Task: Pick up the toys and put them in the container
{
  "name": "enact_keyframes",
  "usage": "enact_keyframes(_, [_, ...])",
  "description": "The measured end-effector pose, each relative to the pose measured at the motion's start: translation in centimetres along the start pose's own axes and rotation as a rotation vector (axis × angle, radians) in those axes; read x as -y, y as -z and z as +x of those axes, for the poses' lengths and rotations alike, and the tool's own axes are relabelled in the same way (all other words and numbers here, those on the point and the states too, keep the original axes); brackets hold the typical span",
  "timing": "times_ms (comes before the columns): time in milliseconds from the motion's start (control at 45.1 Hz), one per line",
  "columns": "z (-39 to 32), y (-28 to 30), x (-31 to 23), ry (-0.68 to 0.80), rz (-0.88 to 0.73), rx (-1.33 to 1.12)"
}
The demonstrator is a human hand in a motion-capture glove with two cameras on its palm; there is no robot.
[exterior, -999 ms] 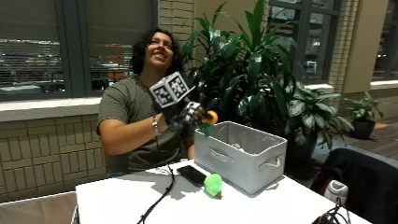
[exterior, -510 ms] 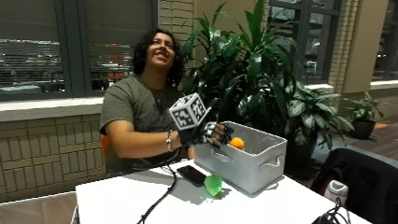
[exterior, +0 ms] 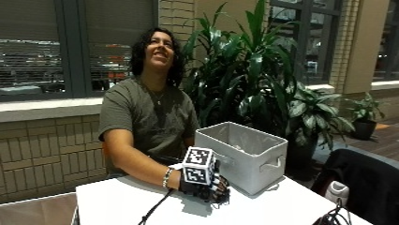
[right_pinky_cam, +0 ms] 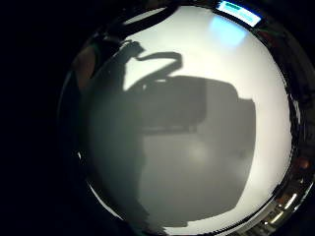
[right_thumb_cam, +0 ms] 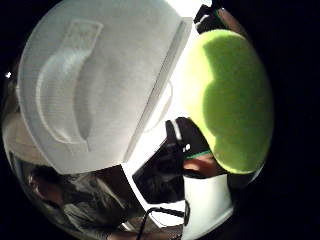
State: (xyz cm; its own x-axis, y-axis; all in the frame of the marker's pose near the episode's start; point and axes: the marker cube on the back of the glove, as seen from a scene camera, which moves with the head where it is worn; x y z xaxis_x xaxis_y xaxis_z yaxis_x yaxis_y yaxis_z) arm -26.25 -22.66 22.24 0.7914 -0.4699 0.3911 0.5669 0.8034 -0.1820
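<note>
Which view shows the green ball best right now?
The thumb side palm view: the green ball fills much of it, close to the palm, beside the white container. In the outside view the gloved right hand is down on the table and hides it. The little finger side view shows only shadowed tabletop.

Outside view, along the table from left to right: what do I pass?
Black cable → gloved right hand resting on the white table → grey fabric container → dark jacket at the right edge.
</note>
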Motion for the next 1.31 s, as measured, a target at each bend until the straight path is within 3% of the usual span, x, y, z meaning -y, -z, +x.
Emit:
enact_keyframes(178, [-0.4, 1.5, -1.3, 0.007, 0.094, 0.036])
enact_keyframes(355, [0.5, 7.6, -6.1, -0.040, 0.182, 0.157])
enact_keyframes(488, [-3.2, 13.5, -8.9, 0.038, 0.241, 0.116])
enact_keyframes(555, [-8.4, 16.1, -9.4, 0.167, 0.287, 0.110])
enact_keyframes(688, [-17.3, 19.9, -6.7, 0.393, 0.268, 0.132])
enact_keyframes(865, [-25.0, 17.2, -0.5, 0.409, 0.218, -0.008])
enact_keyframes(1021, [-23.5, 16.1, 0.9, 0.343, 0.200, -0.015])
enact_keyframes(1309, [-15.6, 19.1, -9.9, 0.206, 0.261, -0.034])
